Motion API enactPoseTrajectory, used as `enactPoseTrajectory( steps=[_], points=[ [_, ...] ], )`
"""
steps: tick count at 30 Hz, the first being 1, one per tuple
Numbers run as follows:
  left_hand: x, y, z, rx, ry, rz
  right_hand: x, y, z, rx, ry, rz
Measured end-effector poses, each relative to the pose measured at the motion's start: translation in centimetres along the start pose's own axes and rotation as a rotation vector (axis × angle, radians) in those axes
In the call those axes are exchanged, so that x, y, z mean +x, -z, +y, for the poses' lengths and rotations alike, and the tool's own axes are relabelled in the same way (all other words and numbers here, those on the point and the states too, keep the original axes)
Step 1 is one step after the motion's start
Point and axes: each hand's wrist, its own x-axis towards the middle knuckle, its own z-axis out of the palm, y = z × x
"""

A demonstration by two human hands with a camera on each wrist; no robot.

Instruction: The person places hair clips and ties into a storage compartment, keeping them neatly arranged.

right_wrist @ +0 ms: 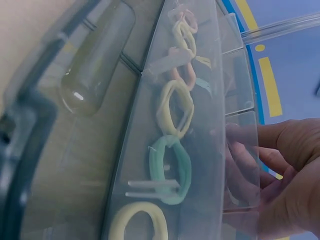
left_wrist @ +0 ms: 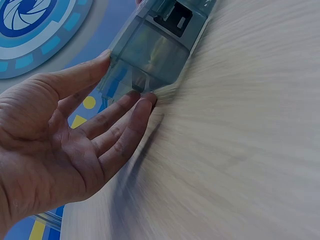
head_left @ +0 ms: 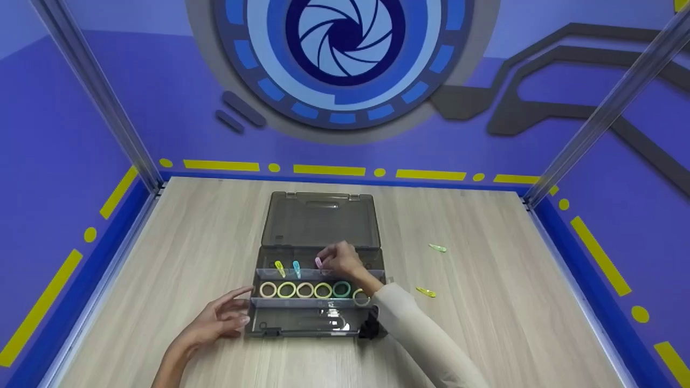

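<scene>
A smoky clear plastic organizer box [head_left: 291, 322] lies with its lid [head_left: 321, 223] folded back. My right hand [head_left: 343, 260] reaches into its back compartment and pinches a pink hair clip [head_left: 318, 263]. Left of it in that compartment are a yellow hair clip [head_left: 280, 269] and a blue hair clip [head_left: 296, 269]. The middle compartment has a row of several hair ties, among them a green one [right_wrist: 170, 170]. My left hand [left_wrist: 70, 135], fingers loosely bent, touches the box's left end with its fingertips.
On the table to the right of the box lie a light green hair clip [head_left: 437, 248] and another yellow hair clip [head_left: 426, 292]. A black object [head_left: 370, 325], its kind unclear, shows at the box's front right corner. Patterned blue walls enclose the table.
</scene>
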Motion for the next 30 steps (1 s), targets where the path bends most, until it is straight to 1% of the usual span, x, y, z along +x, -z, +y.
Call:
enactPoseTrajectory(
  steps=[3,6,10,14,18,21,25,28,30],
  points=[
    [-0.2,0.1,0.0,-0.002,0.004,0.000,0.1,-0.5,-0.2,-0.027,-0.022,0.005],
    [-0.2,0.2,0.0,-0.006,0.003,0.001,0.4,-1.0,-0.4,-0.045,-0.023,0.009],
    [-0.2,0.2,0.0,-0.009,-0.012,-0.010,0.6,-1.5,-0.7,-0.082,-0.046,0.018],
    [-0.1,0.1,0.0,-0.008,-0.016,-0.011,0.7,-1.7,-0.8,-0.137,-0.087,0.036],
    [-0.1,-0.1,0.0,-0.008,-0.016,-0.015,0.6,-1.5,-0.5,-0.170,-0.102,0.055],
    [-0.1,-0.1,0.0,-0.006,-0.031,-0.030,0.5,-1.4,-0.3,-0.170,-0.092,0.064],
    [-0.3,0.0,-0.1,-0.004,-0.040,-0.035,0.4,-1.4,-0.3,-0.151,-0.040,0.054],
    [-0.3,0.1,0.0,-0.005,-0.032,-0.026,0.3,-1.2,-0.5,-0.139,-0.008,0.054],
    [-0.3,0.0,0.1,-0.005,-0.023,-0.024,0.1,-0.8,-0.4,-0.117,-0.008,0.056]
  ],
)
